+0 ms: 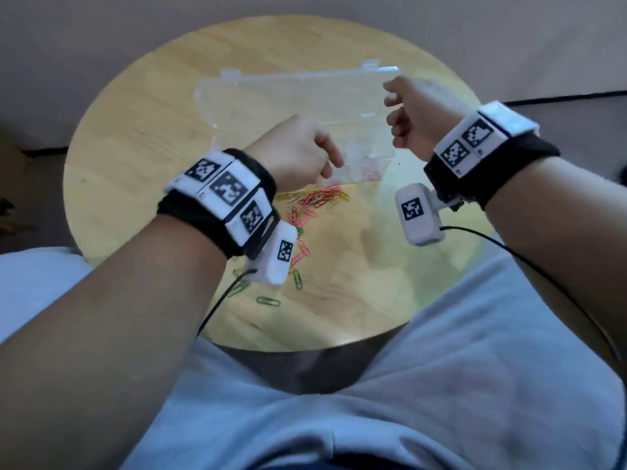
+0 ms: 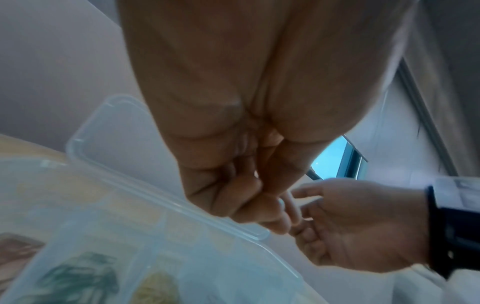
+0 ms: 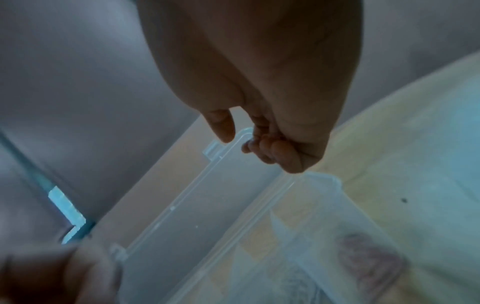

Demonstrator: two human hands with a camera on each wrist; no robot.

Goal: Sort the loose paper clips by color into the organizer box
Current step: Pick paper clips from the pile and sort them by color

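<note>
A clear plastic organizer box (image 1: 291, 96) stands on the round wooden table (image 1: 135, 147) with its lid (image 3: 202, 205) raised. My right hand (image 1: 410, 113) pinches the lid's far right corner between thumb and curled fingers (image 3: 272, 150). My left hand (image 1: 305, 157) curls its fingers (image 2: 249, 205) on the box's rim at the left front. Compartments hold green clips (image 2: 78, 281), yellow clips (image 2: 155, 288) and pink clips (image 3: 371, 261). Loose pink, yellow and green paper clips (image 1: 319, 198) lie scattered on the table in front of the box, partly hidden under my left wrist.
A single green clip (image 1: 268, 301) lies nearest the table's front edge. My lap in light trousers (image 1: 441, 385) sits just below that edge. Camera cables hang from both wrists. Grey floor surrounds the table.
</note>
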